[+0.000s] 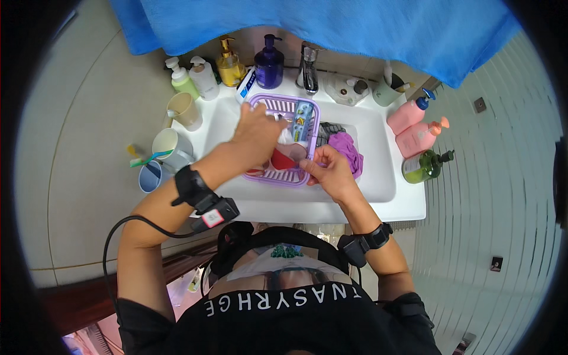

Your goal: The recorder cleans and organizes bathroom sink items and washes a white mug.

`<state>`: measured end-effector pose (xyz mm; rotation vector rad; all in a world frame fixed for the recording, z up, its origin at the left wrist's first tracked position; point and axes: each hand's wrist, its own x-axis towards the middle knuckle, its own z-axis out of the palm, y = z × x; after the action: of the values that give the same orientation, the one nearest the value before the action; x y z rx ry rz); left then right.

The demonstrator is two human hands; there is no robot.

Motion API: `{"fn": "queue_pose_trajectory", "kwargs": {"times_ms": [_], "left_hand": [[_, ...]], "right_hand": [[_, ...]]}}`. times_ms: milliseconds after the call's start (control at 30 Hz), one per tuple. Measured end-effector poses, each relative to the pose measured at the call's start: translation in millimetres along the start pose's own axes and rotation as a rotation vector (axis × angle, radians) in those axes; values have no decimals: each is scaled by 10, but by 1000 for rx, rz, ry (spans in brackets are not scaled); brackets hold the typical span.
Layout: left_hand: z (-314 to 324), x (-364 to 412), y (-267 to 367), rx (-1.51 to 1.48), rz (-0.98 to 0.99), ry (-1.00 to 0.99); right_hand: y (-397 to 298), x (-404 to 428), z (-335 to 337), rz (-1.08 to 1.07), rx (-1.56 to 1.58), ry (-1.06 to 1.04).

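A purple plastic basket is held over the left part of the white washbasin. My right hand grips its near right rim, thumb on top. My left hand reaches over the left side of the basket, fingers pointing in among its contents; whether they hold anything is hidden. Inside lie a blue patterned packet, a red object partly under something clear, and white pieces. A wet purple cloth and a dark checked cloth lie in the basin, right of the basket.
A chrome faucet rises behind the basin. Pump bottles, including a purple one and a pink one, line the counter. Cups with toothbrushes, such as a white mug, stand left. A blue towel hangs above; ribbed glass stands right.
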<state>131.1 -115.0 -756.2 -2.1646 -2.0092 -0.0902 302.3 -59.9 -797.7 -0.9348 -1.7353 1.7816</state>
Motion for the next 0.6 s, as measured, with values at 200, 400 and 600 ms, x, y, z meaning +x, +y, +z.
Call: {"fn": "queue_pose_trajectory", "kwargs": {"times_ms": [200,400,600], "left_hand": [[-575,116,-554,-758,-219,27],[-684,69,-866,-1335,-351,141],[-710,73,-768,-1564,-363,181]], "right_hand": [[-21,15,-60,97,96,-13],[-16,9,-92,138,134,-14],[-15,14,-101,159,129,-20]]}}
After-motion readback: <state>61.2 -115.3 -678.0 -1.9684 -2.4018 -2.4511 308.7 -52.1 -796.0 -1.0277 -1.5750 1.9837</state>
